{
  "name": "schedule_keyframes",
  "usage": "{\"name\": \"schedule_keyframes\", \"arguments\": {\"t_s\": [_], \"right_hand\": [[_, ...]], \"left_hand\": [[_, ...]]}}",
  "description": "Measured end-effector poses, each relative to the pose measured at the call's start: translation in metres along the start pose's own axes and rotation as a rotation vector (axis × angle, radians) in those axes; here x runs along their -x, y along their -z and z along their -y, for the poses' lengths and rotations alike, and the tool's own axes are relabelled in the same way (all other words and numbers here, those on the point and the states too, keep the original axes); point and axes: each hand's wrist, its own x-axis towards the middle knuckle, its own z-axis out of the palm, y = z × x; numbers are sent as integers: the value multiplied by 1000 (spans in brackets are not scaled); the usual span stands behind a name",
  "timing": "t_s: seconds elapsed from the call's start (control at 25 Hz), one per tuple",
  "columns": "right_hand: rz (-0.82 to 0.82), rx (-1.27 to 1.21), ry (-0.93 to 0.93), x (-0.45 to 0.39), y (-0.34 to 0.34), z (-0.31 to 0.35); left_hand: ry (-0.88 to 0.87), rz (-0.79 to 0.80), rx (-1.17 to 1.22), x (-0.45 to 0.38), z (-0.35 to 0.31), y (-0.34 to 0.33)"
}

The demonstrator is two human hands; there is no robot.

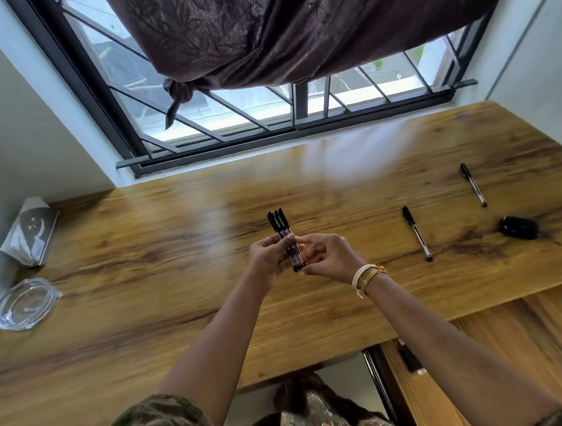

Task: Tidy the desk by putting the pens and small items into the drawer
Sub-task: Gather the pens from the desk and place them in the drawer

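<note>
A bundle of black-capped clear pens (280, 225) stands upright above the middle of the wooden desk (160, 243). My left hand (267, 258) grips the bundle around its barrels. My right hand (331, 256) touches the lower end of the same bundle with its fingertips. Two more pens lie loose on the desk to the right, one nearer (417, 233) and one farther (473, 184). A small black oval item (518, 227) rests right of them. The open drawer (508, 345) shows at the lower right, with a dark small item (410, 359) inside near its left wall.
A glass ashtray (25, 303) sits at the desk's left edge, with a grey tissue pack (30, 231) behind it against the wall. A barred window (264, 112) and a tied dark curtain (290, 25) rise behind the desk.
</note>
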Motion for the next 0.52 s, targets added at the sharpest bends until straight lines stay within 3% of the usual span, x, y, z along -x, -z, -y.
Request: {"name": "schedule_keyframes", "arguments": {"t_s": [0.36,0.52], "right_hand": [[2,-50,-180,-3,36,-17],[-573,354,-340,-13,65,-43]], "left_hand": [[25,16,-73,-12,9,-30],[43,26,-124,-21,4,-40]]}}
